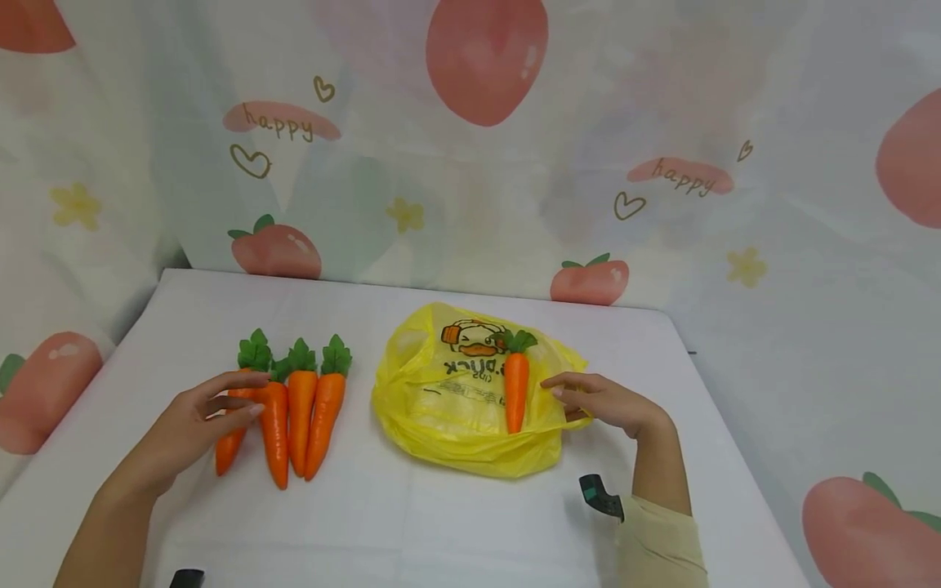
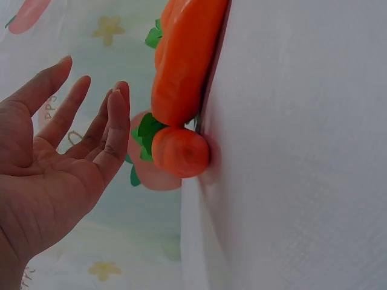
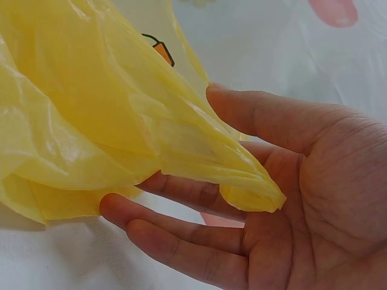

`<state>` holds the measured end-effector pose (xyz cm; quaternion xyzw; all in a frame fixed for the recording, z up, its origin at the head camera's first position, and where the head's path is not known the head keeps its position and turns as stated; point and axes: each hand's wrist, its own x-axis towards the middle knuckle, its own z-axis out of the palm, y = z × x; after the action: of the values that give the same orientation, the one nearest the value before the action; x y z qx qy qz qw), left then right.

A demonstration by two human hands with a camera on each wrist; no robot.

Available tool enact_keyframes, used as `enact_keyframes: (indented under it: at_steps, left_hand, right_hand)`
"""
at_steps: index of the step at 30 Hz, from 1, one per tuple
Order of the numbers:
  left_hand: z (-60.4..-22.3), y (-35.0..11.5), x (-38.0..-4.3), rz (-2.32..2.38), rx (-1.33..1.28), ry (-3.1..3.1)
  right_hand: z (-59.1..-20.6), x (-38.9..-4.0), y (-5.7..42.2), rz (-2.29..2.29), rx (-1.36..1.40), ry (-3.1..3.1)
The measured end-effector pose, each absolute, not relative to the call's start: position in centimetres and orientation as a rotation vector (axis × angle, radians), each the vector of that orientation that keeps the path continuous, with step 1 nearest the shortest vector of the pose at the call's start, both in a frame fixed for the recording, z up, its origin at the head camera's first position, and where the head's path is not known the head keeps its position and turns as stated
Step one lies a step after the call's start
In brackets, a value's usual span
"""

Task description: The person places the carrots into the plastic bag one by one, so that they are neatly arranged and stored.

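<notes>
A yellow plastic bag (image 1: pixel 419 400) with a duck print lies spread on the table, its lettering mirrored. One orange carrot (image 1: pixel 517 392) with green leaves lies over the print, its tip near the bag's front fold. My right hand (image 1: pixel 603 398) is at the bag's right edge. In the right wrist view, a corner of the bag (image 3: pixel 254 187) hangs between the thumb and the loosely extended fingers. On the left, several carrots (image 1: pixel 301 416) lie side by side. My left hand (image 1: pixel 202 420) hovers over the leftmost ones, its fingers relaxed and spread, holding nothing.
The white table (image 1: pixel 353 531) carries everything. Behind it hangs a printed cloth (image 1: pixel 470 212) with fruit, flowers and hearts. A black wrist device (image 1: pixel 599 496) juts out by the right sleeve, and another dark piece (image 1: pixel 187 578) shows at the bottom left.
</notes>
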<state>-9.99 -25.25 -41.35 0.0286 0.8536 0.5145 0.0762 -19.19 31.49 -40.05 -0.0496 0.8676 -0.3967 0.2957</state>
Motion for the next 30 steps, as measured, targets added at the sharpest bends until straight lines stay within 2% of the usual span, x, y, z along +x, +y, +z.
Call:
enact_keyframes:
  at_steps: [16,30]
  left_hand:
    - [-42.6,-28.2,-11.1,1.479,-0.056,2.575]
    - [-43.2,-28.9,-11.5,1.405,-0.106,2.575]
  right_hand:
    - [-39.9,-19.3,31.3,-1.037,-0.133,2.323]
    - [-40.0,-19.2,31.5,-1.044,-0.125,2.318]
